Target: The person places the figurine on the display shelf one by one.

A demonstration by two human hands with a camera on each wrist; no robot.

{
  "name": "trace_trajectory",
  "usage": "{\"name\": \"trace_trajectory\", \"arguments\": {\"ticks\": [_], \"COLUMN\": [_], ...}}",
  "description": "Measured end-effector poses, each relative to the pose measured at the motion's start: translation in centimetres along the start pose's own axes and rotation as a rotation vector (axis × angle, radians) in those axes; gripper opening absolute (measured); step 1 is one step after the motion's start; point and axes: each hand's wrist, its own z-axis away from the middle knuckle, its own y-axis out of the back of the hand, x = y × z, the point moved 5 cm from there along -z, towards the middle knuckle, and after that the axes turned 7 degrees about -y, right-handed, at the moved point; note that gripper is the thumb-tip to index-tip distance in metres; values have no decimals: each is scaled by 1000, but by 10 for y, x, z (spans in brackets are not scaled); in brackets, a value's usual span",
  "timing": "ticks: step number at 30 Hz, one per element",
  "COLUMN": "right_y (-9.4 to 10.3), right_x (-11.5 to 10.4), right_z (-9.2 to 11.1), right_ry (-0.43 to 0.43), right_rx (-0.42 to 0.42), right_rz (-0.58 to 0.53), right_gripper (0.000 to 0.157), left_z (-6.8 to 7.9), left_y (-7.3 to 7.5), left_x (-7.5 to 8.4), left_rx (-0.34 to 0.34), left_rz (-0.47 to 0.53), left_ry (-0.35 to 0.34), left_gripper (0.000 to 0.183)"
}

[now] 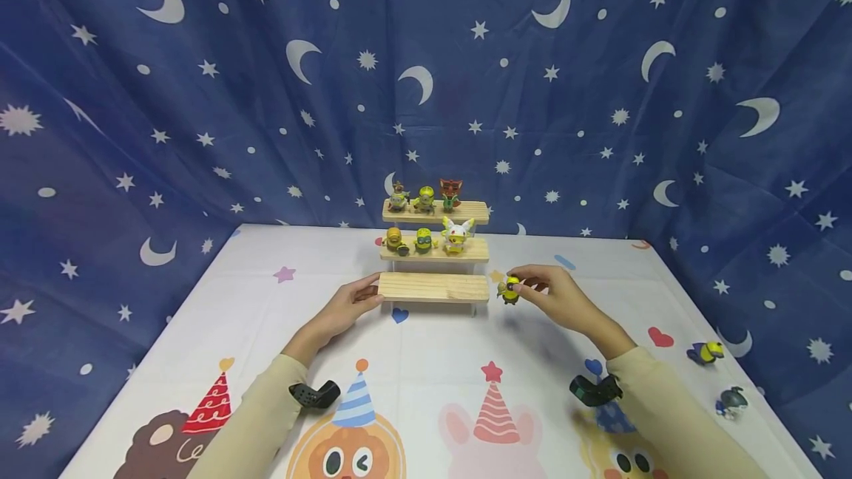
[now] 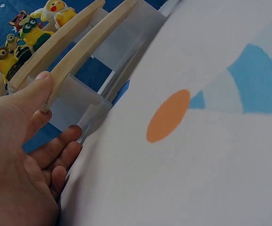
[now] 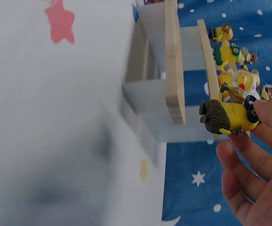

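Note:
A three-tier wooden display stand (image 1: pixel 433 287) with clear side supports stands mid-table. My left hand (image 1: pixel 346 307) pinches the left end of its lowest board, thumb on top and index finger below in the left wrist view. Just off the board's right end, my right hand (image 1: pixel 561 297) holds a yellow minion figurine (image 3: pixel 234 115) by its head between thumb and fingers. This figurine has a brown, grass-like skirt and hangs in the air. The lowest board bears nothing. On the middle board are two minion figurines (image 1: pixel 424 241) and a white-and-yellow Pikachu figurine (image 1: pixel 455 236).
The top board carries two more minion figurines (image 1: pixel 425 199) and a fox figurine (image 1: pixel 450 194). Near the table's right edge lie a yellow-and-dark figurine (image 1: pixel 707 352) and a grey figurine (image 1: pixel 732 401). A blue curtain (image 1: pixel 426 43) hangs behind the white printed tablecloth (image 1: pixel 426 375).

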Motion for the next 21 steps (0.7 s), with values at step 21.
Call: {"name": "trace_trajectory", "arguments": {"ticks": [21], "right_y": [-39], "right_x": [-40], "right_z": [-24], "right_ry": [73], "right_rx": [-66], "right_rz": [-106], "right_gripper": [31], "left_z": [1], "left_y": [0], "left_x": [3], "left_rx": [-7], "left_rz": [-4], "left_ry": [-26], "left_gripper": [68]}}
